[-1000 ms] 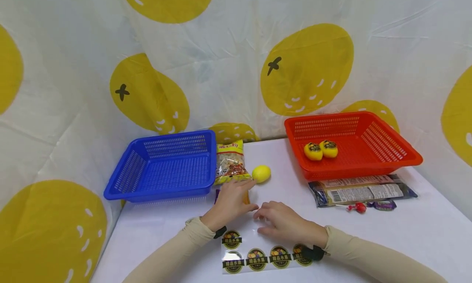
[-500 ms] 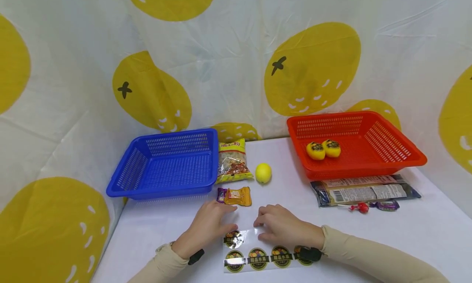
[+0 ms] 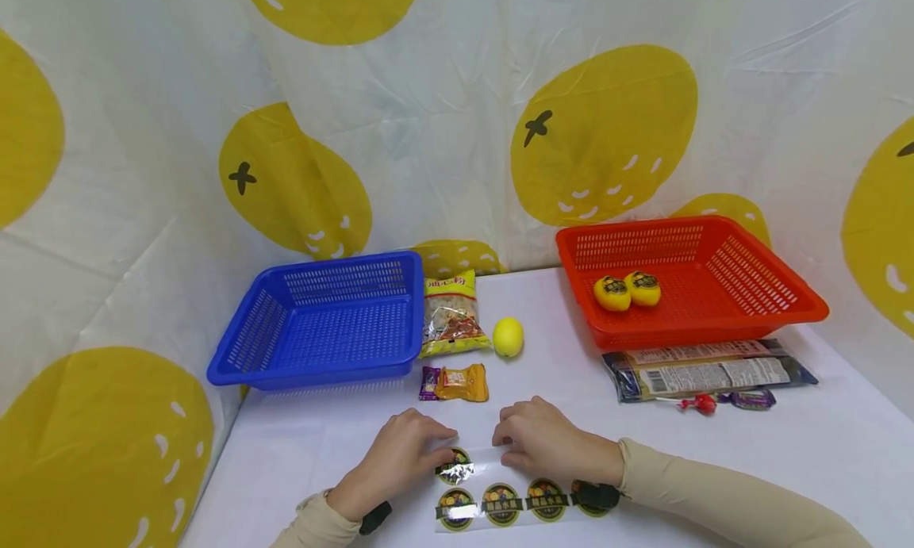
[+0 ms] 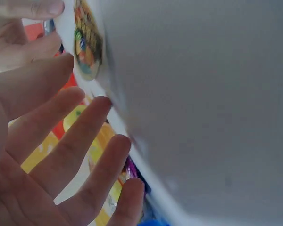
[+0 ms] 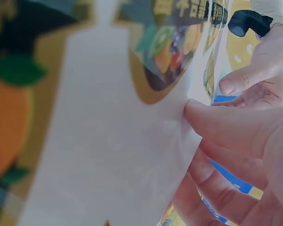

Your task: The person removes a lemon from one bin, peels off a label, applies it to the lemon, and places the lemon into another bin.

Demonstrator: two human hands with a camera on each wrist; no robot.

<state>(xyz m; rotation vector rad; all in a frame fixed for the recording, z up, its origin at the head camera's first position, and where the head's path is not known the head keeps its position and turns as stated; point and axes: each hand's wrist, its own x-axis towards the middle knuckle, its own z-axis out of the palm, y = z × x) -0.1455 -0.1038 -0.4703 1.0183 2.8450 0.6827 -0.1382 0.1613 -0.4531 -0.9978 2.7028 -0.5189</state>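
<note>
A clear sheet of round black-and-gold fruit stickers (image 3: 501, 503) lies before me, one edge lifted. My right hand (image 3: 543, 439) pinches its upper edge; in the right wrist view the thumb (image 5: 203, 115) presses the sticker face, with fingers behind. At the sheet's upper left corner is my left hand (image 3: 403, 459), beside the single sticker (image 3: 455, 466) of the upper row. In the left wrist view, the fingers (image 4: 96, 174) of that hand are spread and fairly straight, and its thumb is close to a sticker (image 4: 88, 44). Whether the thumb touches the sheet, I cannot tell.
Behind the hands lie wrapped snacks (image 3: 460, 383), a lemon (image 3: 508, 338) and a yellow food bag (image 3: 453, 314). A blue basket (image 3: 314, 371) stands left. At right, a red basket (image 3: 714, 326) holds two stickered yellow fruits (image 3: 628, 291); dark packets (image 3: 707, 371) and a lollipop (image 3: 701, 404) lie before it.
My left hand has drawn back from over the wrapped snacks, down and left to the sheet's corner, uncovering them. My right hand has stayed at the sheet's edge.
</note>
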